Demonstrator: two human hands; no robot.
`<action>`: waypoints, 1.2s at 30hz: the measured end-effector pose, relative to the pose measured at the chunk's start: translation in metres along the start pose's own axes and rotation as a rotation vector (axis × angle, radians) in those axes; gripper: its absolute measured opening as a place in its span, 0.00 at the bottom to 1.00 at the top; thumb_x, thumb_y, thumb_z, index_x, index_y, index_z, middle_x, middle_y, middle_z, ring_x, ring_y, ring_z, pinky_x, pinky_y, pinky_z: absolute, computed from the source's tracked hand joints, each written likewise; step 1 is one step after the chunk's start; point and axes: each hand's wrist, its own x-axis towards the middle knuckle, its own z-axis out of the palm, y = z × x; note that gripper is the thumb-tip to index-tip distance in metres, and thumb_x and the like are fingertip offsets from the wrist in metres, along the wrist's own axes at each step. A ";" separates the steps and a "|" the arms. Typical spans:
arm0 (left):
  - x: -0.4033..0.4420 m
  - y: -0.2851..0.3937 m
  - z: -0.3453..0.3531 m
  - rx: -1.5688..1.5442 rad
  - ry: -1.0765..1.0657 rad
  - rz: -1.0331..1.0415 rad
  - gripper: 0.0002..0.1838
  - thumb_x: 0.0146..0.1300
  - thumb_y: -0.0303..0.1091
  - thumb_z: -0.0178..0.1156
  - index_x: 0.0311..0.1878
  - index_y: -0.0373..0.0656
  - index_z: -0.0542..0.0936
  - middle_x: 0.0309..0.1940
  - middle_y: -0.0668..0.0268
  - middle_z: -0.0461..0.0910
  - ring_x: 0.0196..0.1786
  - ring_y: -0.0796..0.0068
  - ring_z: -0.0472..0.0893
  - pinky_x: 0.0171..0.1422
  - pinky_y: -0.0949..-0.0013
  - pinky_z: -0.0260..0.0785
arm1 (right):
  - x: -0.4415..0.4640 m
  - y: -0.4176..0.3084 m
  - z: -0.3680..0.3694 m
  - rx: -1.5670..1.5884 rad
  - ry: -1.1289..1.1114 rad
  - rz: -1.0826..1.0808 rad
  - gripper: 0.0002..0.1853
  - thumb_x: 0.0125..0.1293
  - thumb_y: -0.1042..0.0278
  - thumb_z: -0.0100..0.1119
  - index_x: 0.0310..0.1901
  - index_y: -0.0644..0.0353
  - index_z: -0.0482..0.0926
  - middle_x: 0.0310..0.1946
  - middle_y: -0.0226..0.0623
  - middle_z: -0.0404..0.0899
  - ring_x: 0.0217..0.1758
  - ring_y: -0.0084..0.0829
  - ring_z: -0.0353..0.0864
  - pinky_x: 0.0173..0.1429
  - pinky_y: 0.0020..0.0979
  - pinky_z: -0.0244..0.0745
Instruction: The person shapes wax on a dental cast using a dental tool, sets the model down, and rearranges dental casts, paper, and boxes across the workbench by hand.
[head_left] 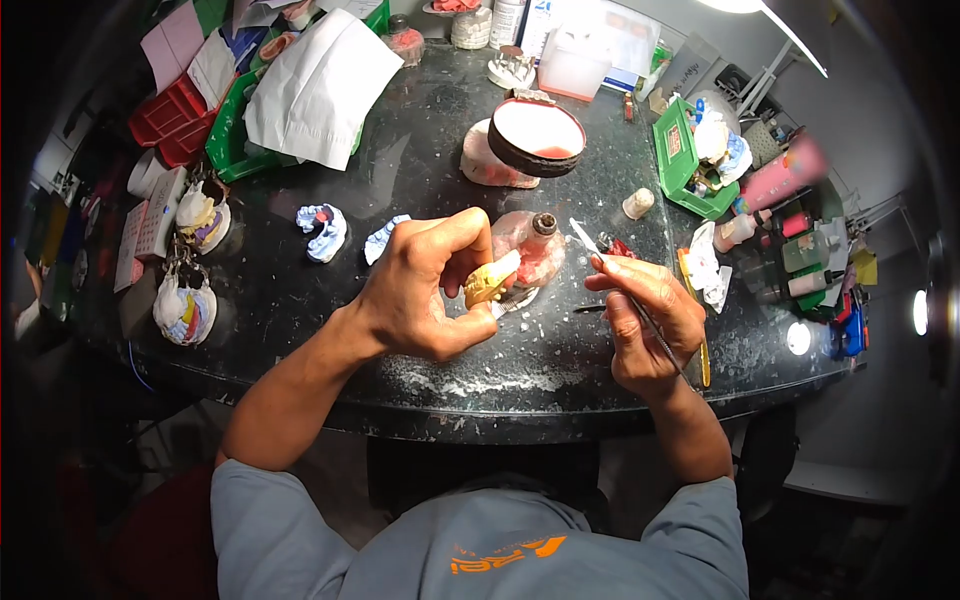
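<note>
My left hand (430,290) is closed around a small yellow dental model (490,282), pinching it between thumb and fingers; part of it is hidden by the fingers. My right hand (650,325) grips a thin metal wax spatula (583,238) like a pen, its pale flat tip pointing away from me, up and left. Between my hands, just beyond the model, stands a glass alcohol lamp (540,255) with a dark metal neck. A bluish-white dental cast (383,240) lies behind my left hand, partly covered by it. Another horseshoe-shaped cast (322,235) rests farther left.
Beyond the lamp, a round dark-rimmed tin (537,135) stands tilted. Mounted dental models (186,308) sit at the left. Green trays (680,165) hold casts and papers. A yellow-handled tool (704,355) lies beside my right hand, and bottles (800,255) crowd the right side.
</note>
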 end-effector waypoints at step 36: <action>0.000 -0.006 0.000 0.185 0.095 0.425 0.14 0.35 0.30 0.63 0.29 0.41 0.72 0.19 0.65 0.71 0.20 0.63 0.73 0.27 0.64 0.66 | 0.099 0.016 0.015 0.060 0.307 0.328 0.09 0.71 0.68 0.68 0.35 0.61 0.79 0.25 0.20 0.76 0.28 0.10 0.69 0.33 0.17 0.63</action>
